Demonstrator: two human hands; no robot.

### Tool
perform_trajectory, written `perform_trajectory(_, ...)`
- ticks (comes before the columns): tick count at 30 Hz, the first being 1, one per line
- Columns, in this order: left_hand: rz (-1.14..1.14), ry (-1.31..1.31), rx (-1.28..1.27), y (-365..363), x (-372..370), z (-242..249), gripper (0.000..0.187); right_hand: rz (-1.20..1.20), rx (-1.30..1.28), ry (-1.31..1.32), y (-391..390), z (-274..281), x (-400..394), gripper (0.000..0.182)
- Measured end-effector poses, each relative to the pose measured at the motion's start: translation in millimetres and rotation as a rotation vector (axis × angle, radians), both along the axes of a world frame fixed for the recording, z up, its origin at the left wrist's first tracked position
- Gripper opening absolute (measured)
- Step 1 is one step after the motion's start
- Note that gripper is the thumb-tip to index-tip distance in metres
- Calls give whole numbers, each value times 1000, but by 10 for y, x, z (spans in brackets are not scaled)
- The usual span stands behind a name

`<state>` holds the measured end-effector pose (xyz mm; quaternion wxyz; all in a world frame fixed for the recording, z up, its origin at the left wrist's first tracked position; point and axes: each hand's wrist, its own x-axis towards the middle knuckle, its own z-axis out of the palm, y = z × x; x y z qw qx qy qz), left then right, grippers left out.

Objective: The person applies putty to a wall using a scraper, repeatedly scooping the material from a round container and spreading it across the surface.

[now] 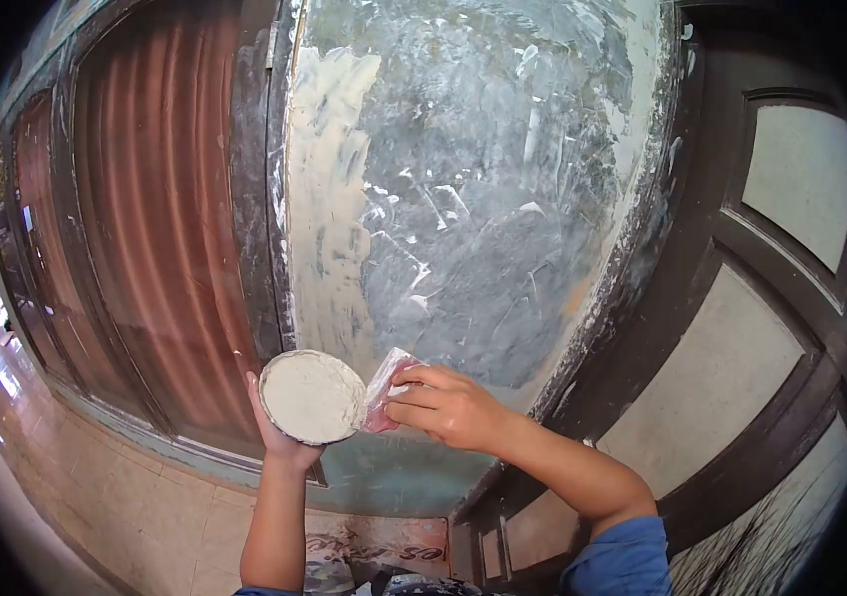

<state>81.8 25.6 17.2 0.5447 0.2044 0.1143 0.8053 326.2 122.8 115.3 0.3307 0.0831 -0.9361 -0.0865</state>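
My left hand (289,449) is wrapped round the underside and side of a round tub (273,425). Whitish putty (310,395) fills it almost to the rim. In the fingers of my right hand (453,409) is a flat reddish putty scraper (378,399), smeared with white along its upper edge. The scraper is at the tub's right rim; whether it touches the putty is hard to tell. Just beyond both hands stands a grey wall panel (483,258) with white smears. Cream putty (329,199) covers a vertical strip on its left side.
Left of the panel is a dark-framed window (255,179) with a reddish-brown curtain (160,199) behind the glass. A dark door (706,199) with pale inset panels rises on the right. Tiled floor (160,517) lies below, and a printed red-brown sheet (399,541) lies near my feet.
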Motion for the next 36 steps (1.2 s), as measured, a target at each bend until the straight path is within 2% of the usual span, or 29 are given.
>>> perform_trajectory(11, -14, -20, -84, -230, 120, -84, 90, -33, -95, 65, -131, -117, 114, 34)
perform_trajectory(16, -50, -15, -3, -276, 9, -84, 90, -130, -30, 118, -136, -171, 53, 46)
perform_trajectory(20, -59, -8, 10, -346, -136, -16, 91, -173, -4, 120, -195, -120, -62, 46)
perform_trajectory(22, -79, 16, 12, -377, -222, 45, 91, -183, -20, 151, -208, -115, -152, 38)
perform_trajectory(29, -100, 5, 29, -408, -506, 23, 95, -190, -131, 340, -237, -208, -464, 28)
perform_trajectory(35, -211, 66, 68, -464, -678, -94, 99, -374, -243, 358, -30, -354, -493, 15)
perform_trajectory(36, -198, -33, 30, -501, -697, -95, 98, -429, -274, 324, 67, -399, -470, 11)
